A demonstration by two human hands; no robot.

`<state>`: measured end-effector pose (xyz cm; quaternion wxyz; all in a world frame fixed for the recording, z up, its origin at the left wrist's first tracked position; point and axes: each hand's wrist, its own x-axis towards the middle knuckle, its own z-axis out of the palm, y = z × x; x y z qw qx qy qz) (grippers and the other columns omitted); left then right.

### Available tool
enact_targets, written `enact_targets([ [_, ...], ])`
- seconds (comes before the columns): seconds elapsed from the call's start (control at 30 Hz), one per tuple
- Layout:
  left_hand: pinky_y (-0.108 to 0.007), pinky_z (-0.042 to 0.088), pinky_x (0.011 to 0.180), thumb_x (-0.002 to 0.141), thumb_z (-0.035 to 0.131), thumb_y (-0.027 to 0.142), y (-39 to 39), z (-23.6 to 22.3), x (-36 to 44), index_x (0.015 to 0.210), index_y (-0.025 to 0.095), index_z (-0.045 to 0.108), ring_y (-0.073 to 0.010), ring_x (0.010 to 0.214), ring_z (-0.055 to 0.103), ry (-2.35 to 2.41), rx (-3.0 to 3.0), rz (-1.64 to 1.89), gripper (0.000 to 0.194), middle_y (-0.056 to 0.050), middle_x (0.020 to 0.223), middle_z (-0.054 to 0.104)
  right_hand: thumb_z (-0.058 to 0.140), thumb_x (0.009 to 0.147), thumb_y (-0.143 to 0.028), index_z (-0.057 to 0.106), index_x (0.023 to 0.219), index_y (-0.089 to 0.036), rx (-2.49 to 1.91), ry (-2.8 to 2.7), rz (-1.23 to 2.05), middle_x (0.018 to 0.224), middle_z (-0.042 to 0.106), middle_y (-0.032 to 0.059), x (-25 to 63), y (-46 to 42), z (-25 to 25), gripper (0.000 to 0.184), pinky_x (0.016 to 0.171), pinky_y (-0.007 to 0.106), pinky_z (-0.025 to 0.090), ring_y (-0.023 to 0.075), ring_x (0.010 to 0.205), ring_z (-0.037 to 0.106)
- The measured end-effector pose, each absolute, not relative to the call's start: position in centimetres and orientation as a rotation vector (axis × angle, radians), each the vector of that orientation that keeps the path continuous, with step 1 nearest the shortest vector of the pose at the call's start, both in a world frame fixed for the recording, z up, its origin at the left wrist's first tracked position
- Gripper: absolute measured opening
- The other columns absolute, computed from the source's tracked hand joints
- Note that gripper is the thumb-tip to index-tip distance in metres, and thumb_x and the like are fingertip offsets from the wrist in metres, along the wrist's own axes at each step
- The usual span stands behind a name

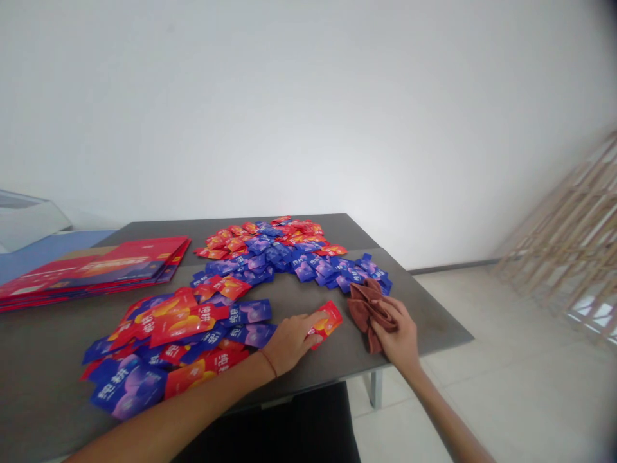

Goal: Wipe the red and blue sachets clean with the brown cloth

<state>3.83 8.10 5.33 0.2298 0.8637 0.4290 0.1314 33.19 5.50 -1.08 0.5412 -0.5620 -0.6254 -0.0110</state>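
Observation:
Near the table's front edge, my left hand point(292, 341) is closed on a red sachet point(330, 319) with orange fruit printed on it. To its right, my right hand point(399, 334) grips a bunched brown cloth point(365, 308) that rests on or just above the tabletop. A loose heap of red and purple sachets point(183, 321) lies to the left, partly behind my left forearm. Farther back spreads a second heap of purple sachets point(277, 252) and red ones point(222, 241), whose right end reaches close to the cloth.
On the left of the dark table point(427, 308) lies a stack of flat red and purple printed packaging point(120, 267). Behind it is a white box-like object point(33, 222). A white wall point(308, 116) stands behind the table. Wooden lattice point(569, 225) leans at the right.

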Motion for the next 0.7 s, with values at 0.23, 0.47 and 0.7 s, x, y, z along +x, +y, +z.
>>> enact_targets([
  [0.23, -0.036, 0.049, 0.09, 0.099, 0.059, 0.039, 8.41, 5.16, 3.71, 0.12, 0.024, 0.058, -0.0309, 0.105, 0.072, 1.201, 2.334, 0.329, 0.026, -0.006, 0.11, 0.075, 0.071, 0.088, -0.031, 0.077, 0.112, -0.024, -1.346, -1.479, 0.006, 0.126, 0.071, 0.0107, 32.98, 5.33, -0.88, 0.026, 0.101, 0.048, 0.056, 0.0294, 0.117, 0.069],
  [0.47, -0.04, 0.048, 0.095, 0.099, 0.059, 0.037, 8.41, 5.28, 3.67, 0.152, 0.03, 0.039, -0.0333, 0.113, 0.07, 1.213, 2.329, 0.303, 0.057, -0.008, 0.127, 0.073, 0.071, 0.088, -0.032, 0.077, 0.111, -0.024, -1.332, -1.464, -0.004, 0.124, 0.072, 0.0104, 32.79, 5.41, -0.8, 0.025, 0.101, 0.048, 0.056, 0.0286, 0.116, 0.069],
  [0.7, -0.039, 0.047, 0.096, 0.098, 0.06, 0.039, 8.58, 5.26, 3.68, 0.132, 0.028, 0.054, -0.0328, 0.114, 0.069, 1.204, 2.324, 0.296, 0.036, -0.006, 0.121, 0.074, 0.071, 0.088, -0.032, 0.077, 0.112, -0.023, -1.344, -1.47, -0.001, 0.125, 0.071, 0.0107, 32.83, 5.4, -0.68, 0.026, 0.101, 0.048, 0.056, 0.0287, 0.116, 0.069],
])
